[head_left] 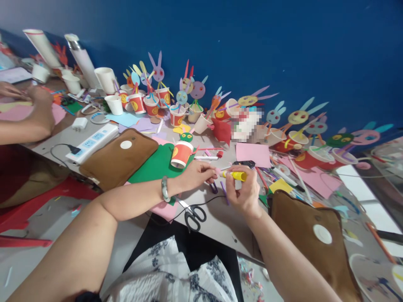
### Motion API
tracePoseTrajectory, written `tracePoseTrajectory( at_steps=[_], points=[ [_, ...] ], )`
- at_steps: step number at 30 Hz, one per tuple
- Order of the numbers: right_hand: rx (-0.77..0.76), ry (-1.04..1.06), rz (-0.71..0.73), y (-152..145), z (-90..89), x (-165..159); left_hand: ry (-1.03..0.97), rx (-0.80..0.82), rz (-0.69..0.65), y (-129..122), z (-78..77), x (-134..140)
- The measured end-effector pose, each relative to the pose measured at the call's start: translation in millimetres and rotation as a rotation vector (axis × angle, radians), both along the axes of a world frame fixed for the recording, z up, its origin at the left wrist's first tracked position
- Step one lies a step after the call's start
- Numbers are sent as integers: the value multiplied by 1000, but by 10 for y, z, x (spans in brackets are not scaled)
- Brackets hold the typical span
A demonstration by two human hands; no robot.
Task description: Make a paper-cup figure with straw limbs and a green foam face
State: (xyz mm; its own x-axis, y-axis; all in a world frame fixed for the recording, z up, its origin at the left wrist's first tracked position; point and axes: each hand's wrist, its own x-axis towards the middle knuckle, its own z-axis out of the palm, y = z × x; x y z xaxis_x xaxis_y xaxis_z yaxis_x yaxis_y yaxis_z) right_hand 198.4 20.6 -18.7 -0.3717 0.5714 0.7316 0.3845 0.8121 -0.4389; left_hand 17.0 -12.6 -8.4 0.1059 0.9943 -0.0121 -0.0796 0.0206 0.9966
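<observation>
My right hand (244,188) is wrapped round a yellow glue stick (238,175), its tip turned towards my left hand. Between the fingertips of my left hand (197,175) is a small pink paper piece (217,171), which meets the end of the glue stick. Just beyond my left wrist a red and white paper cup (181,154) with a green paper face (186,136) stands on green paper (151,167). Black-handled scissors (194,216) lie on the table below my hands, near a black cable. A purple straw (224,193) rests between my hands.
Several cups with paper rabbit faces (157,71) line the blue wall. Brown pouches (119,157) lie left and right, beside a white power strip (92,142). Pink paper (252,154), pens and scraps cover the right side. Another person's arms (28,113) work at far left.
</observation>
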Motion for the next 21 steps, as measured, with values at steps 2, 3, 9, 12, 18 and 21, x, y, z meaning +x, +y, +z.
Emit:
tracePoseTrajectory(
  at_steps=[2,3,9,12,18,21],
  points=[
    [-120,106,-39,18,7,-2,-14,-5,23,18,-17,-9],
    [-220,182,-36,27,9,-8,-19,1,27,24,-24,-15],
    [-806,472,172,95,-27,-73,116,141,-36,11,-30,-43],
    [-950,531,172,109,-39,-94,161,189,-43,-6,-18,-43],
    [-892,502,87,97,-13,-94,164,217,-36,-28,-3,-26],
    [-841,454,46,91,1,-91,156,205,-25,-35,-6,-17]
  ],
)
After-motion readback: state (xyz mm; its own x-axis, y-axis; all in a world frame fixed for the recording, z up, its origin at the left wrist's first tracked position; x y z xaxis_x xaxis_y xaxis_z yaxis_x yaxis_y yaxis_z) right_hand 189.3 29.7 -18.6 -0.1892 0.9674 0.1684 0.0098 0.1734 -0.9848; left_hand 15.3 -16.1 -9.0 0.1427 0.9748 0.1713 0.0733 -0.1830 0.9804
